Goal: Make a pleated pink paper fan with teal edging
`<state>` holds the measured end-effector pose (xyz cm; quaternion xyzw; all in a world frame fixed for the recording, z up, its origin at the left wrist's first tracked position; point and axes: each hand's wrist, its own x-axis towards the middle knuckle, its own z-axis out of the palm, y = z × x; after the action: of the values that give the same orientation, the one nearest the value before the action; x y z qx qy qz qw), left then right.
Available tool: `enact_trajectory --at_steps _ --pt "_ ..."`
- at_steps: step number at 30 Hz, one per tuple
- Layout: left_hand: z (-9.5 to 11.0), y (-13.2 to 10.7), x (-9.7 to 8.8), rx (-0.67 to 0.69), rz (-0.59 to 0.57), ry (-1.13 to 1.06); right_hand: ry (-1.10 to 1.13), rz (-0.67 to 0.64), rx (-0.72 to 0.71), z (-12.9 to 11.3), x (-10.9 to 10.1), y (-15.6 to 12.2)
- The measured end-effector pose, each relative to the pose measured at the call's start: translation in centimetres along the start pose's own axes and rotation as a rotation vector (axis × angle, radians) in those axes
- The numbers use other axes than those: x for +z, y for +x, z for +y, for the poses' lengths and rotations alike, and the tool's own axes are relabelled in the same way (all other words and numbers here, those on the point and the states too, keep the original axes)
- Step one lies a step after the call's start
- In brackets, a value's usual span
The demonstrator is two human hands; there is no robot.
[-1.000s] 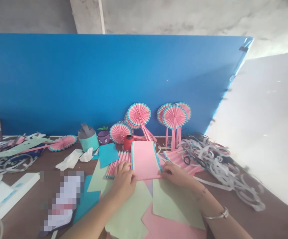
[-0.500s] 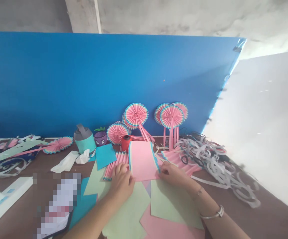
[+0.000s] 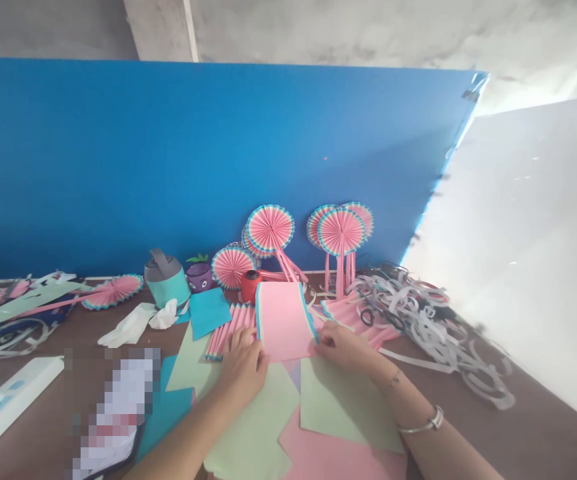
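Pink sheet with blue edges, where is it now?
In the head view, the pink sheet is just below centre, between the left hand and right hand, nearer than the red object.

No legible lettering or numbers, screen (image 3: 113,407) pixelated, unreadable

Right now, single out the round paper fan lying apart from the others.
The pink fan left of the teal jar; the other round fans crowd into two clusters before the blue wall.

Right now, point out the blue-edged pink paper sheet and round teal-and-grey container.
Blue-edged pink paper sheet (image 3: 285,323): head view, middle of its face.
Teal-and-grey container (image 3: 169,291): head view, teal side.
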<state>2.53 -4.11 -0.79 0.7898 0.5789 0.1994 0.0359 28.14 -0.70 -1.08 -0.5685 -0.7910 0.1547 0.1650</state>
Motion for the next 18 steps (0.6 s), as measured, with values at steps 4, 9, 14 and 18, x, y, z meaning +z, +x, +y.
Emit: enact_trajectory --at_steps 4,9,14,18 --pt "-0.22 0.02 0.12 0.03 -0.006 -0.024 0.006 -0.009 0.03 -0.22 -0.17 -0.13" --pt "-0.32 -0.02 0.06 0.033 0.022 -0.036 0.031 -0.017 0.039 -0.18 -0.19 -0.07" --pt "-0.16 -0.1 -0.04 -0.002 0.033 -0.017 0.04 -0.023 0.017 0.09 0.0 0.14" --pt "0.14 -0.12 -0.25 -0.013 0.005 0.032 0.015 -0.033 0.039 0.11 0.1 0.2"
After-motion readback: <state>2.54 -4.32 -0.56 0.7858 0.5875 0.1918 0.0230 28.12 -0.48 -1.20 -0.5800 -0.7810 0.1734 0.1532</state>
